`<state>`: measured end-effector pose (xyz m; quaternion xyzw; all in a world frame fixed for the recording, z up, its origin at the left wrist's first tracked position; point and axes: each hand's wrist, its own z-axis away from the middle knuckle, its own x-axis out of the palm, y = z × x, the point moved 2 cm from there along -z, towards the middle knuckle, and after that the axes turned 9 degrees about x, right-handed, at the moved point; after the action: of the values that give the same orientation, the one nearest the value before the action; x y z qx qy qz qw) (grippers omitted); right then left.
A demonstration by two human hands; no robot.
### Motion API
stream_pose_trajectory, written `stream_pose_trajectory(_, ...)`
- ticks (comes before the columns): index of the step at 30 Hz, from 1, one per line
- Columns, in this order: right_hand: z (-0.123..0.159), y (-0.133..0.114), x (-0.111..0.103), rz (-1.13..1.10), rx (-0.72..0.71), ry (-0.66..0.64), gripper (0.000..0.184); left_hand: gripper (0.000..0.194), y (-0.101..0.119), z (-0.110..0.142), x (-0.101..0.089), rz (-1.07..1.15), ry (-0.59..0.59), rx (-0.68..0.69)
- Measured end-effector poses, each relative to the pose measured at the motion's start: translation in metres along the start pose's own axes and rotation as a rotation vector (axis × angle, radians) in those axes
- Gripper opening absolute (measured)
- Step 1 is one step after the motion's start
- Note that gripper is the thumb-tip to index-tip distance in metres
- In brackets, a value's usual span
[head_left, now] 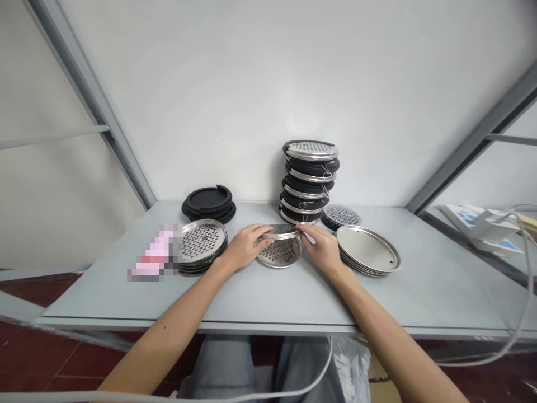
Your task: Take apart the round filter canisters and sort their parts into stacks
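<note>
From the head view, the work sits at the centre of the frame, above the bench (268, 305). The left hand (243, 247) and the right hand (322, 247) hold a disc (284, 230) between them, each at its own side of the rim. The fingers are narrow on both sides, pinching the disc: index fingers near the top edge, thumbs lower and toward the viewer. The disc's near rim is bright and looks layered; its top is dark and patterned, and too foreshortened to read.

Just below the disc in the frame lies a holed plate (280, 256), its far edge hidden by the disc. Whether the two touch, I cannot tell.

An even pinch at opposite sides seems right, since it should stop the disc from tipping. Thumbs are best set on the rim, away from the holes, which may have sharp edges. Light pressure should do; squeezing hard could make a thin rim slip or spring. If the rim really is layered, both thumbs should bear on all its layers.

Elbow room looks tight: the grater pile (203, 242) is close by the left forearm, and the steel plates (368, 249) are just beside the right hand. The tall stack (309, 187), right of centre behind the disc, looks easiest to topple, so small wrist movements would be wiser than a push toward the wall (235, 84).
</note>
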<state>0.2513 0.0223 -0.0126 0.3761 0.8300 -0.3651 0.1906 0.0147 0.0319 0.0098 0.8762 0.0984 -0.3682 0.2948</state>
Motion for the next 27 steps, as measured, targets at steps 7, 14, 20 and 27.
stream_pose_trajectory(7,-0.001,0.002,-0.008,0.084,0.061,0.235,0.026,0.04,0.001,0.0,-0.003,-0.113,0.142,-0.004)
stream_pose_trajectory(14,-0.003,0.003,-0.024,-0.055,0.262,0.5,0.027,0.044,0.004,0.001,-0.004,-0.132,0.206,-0.013)
stream_pose_trajectory(20,-0.008,0.001,-0.014,-0.492,0.505,0.218,0.04,0.087,0.011,0.001,-0.003,-0.244,0.263,0.049)
stream_pose_trajectory(27,-0.007,-0.01,0.003,-0.748,0.664,-0.205,0.044,0.132,0.019,-0.002,-0.001,-0.427,0.153,0.061)
